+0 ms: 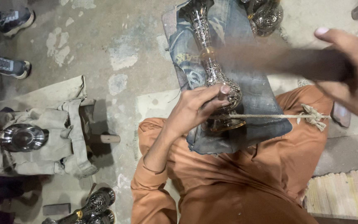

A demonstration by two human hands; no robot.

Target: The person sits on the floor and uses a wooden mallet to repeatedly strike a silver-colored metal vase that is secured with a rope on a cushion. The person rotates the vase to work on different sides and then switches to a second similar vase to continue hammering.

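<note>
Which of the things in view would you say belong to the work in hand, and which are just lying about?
In hand:
- ornate metal vase, held by the left hand
- blurred dark tool in the right hand
- denim pad under the vase
- cord across it

Lying about:
- metal bowl
- dark vases on the floor
- shiny pieces

Seen from above: a left hand (197,108) grips the round belly of an ornate silver vase (213,70) lying on a denim cloth (245,89) over an orange-clad lap. The right hand (353,68) holds a dark stick (282,60) — blurred — above the vase. A rope (270,116) crosses the vase's base. A metal bowl (21,137) sits on grey cloth at left.
</note>
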